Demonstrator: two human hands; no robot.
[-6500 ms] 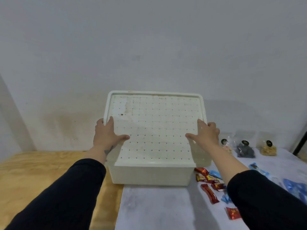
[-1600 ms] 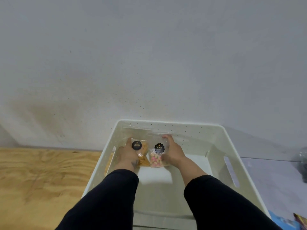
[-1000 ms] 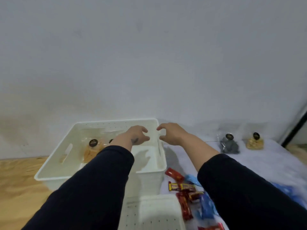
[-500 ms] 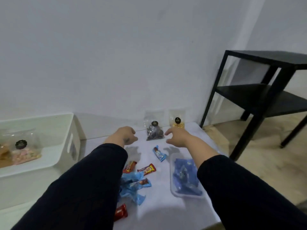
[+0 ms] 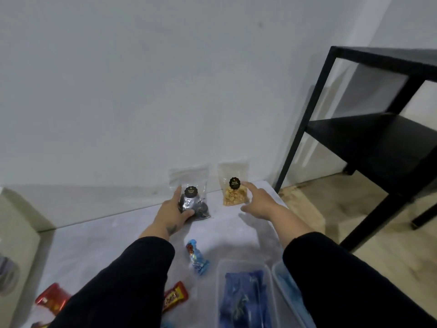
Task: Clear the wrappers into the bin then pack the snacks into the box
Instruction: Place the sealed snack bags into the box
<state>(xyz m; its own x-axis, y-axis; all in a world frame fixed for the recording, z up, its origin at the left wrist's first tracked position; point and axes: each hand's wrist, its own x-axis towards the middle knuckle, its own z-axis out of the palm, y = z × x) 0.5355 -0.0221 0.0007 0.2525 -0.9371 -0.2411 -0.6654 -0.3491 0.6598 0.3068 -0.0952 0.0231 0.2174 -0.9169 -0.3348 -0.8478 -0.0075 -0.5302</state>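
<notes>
The box (image 5: 16,230) shows only as a pale wall at the far left edge of the table (image 5: 94,233), well left of the dark bag. A red bar (image 5: 50,301) lies near the front edge, left of that bag and far nearer the viewer; a second red bar (image 5: 175,297) peeks out beside the left sleeve. The left hand (image 5: 171,213) is curled round the lower left side of the dark bag (image 5: 195,204), which stands against the wall; thumb and fingers touch it, though I cannot tell if the grip has fully closed. A blue wrapper (image 5: 197,258) lies in front of the dark bag. Just right of the dark bag stands the yellow bag (image 5: 235,192), and the right hand (image 5: 259,202) is spread open at its right edge, fingertips near or touching the label, not yet holding it. A clear tub (image 5: 243,294) with blue packets sits in front of the yellow bag.

The step in hand looks like packing: taking both standing bags at once. Next, the right hand would need to close on the yellow bag, then both bags be lifted and carried left to the box, kept upright so the soft pouches do not sag or slip.
</notes>
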